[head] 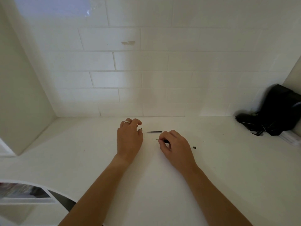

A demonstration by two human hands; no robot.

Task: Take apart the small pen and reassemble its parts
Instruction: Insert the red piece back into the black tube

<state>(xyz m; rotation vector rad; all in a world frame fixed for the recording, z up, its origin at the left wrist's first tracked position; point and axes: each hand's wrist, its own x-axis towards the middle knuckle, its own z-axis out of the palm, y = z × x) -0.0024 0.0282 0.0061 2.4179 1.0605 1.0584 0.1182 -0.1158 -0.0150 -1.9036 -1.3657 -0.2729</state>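
Note:
A thin black pen refill (154,131) lies flat on the white counter (162,176), its tip pointing left. My left hand (129,137) rests palm down just left of it, fingers loosely curled, a ring on one finger, holding nothing I can see. My right hand (175,145) is closed on a dark pen part (164,141) whose fine metal tip pokes out to the left of the fingers. A small dark cap piece (194,147) sits on the counter to the right of my right hand.
A black device with cables (276,111) stands in the back right corner, beside a white packet (290,137). White tiled wall (146,79) runs behind the counter. A white side panel (19,95) stands at left. A printed sheet (24,193) lies at lower left.

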